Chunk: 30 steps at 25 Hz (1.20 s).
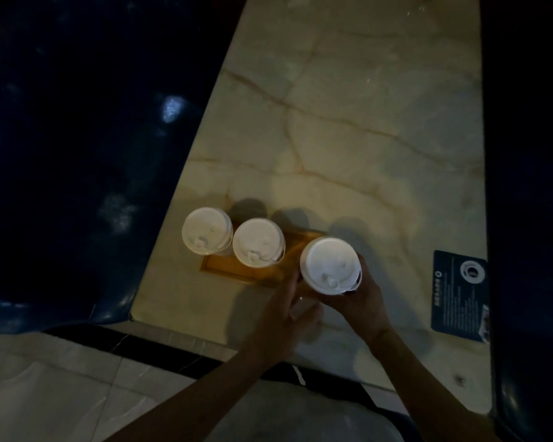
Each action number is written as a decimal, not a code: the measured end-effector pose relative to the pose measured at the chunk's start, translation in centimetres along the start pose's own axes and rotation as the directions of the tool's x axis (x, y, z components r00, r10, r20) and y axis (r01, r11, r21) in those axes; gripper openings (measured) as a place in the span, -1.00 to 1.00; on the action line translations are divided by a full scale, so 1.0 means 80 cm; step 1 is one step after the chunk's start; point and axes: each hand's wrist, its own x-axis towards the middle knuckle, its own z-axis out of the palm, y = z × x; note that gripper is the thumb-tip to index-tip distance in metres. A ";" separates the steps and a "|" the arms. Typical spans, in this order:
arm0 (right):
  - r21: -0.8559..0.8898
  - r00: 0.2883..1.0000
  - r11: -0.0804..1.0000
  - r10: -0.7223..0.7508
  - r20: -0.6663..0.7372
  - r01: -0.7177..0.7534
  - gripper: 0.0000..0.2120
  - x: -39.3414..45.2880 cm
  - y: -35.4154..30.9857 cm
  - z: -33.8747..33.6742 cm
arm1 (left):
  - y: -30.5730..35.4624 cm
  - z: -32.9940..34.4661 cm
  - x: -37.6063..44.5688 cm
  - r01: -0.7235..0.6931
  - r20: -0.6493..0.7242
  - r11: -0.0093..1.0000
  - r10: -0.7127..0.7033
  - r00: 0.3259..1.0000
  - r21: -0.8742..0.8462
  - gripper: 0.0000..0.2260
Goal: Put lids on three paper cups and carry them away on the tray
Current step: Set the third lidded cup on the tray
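Three paper cups with white lids stand in a row near the table's front left corner. The left cup (207, 230) and the middle cup (258, 242) stand on a small orange-brown tray (237, 272). The right cup (330, 265) is at the tray's right end, and my right hand (361, 301) grips its side from below. My left hand (284, 309) reaches beside that cup at the tray's near right edge, fingers extended; whether it touches the tray is hidden in the dim light.
The marble-patterned table (348, 138) stretches away from me. A dark blue card (458, 298) lies at its right edge. Dark blue seats flank the table on the left (77, 154) and right (530, 218). Pale floor tiles show at the lower left.
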 end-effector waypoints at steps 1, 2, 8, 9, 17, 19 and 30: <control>0.005 1.000 1.000 0.005 0.002 -0.005 -0.15 0.001 0.001 0.005 | -0.006 0.000 -0.002 0.006 0.003 1.000 -0.006 1.000 0.005 -0.30; 0.010 1.000 1.000 0.011 0.003 -0.011 -0.16 0.001 0.002 0.009 | -0.009 0.000 -0.004 0.013 0.003 1.000 -0.013 1.000 0.015 -0.29; -0.018 1.000 1.000 0.017 0.019 -0.017 -0.21 0.002 0.003 0.022 | -0.016 -0.001 -0.003 0.020 -0.016 0.993 -0.018 1.000 0.112 -0.28; -0.015 1.000 1.000 0.026 0.016 -0.025 -0.21 0.004 0.003 0.024 | -0.016 -0.002 -0.003 0.020 -0.021 0.992 -0.018 1.000 0.128 -0.29; -0.010 0.996 0.997 0.078 0.037 -0.077 -0.21 0.017 0.005 0.032 | -0.019 -0.005 0.014 0.049 -0.010 0.991 -0.048 0.999 0.124 -0.19; -0.011 0.997 0.997 0.074 0.028 -0.073 -0.23 0.018 0.002 0.034 | -0.020 -0.007 0.016 0.048 0.000 0.988 -0.049 0.999 0.146 -0.17; -0.033 0.999 0.998 0.046 0.011 -0.046 -0.20 0.026 0.000 0.040 | -0.019 -0.018 0.028 0.034 0.027 0.983 -0.039 0.999 0.182 -0.15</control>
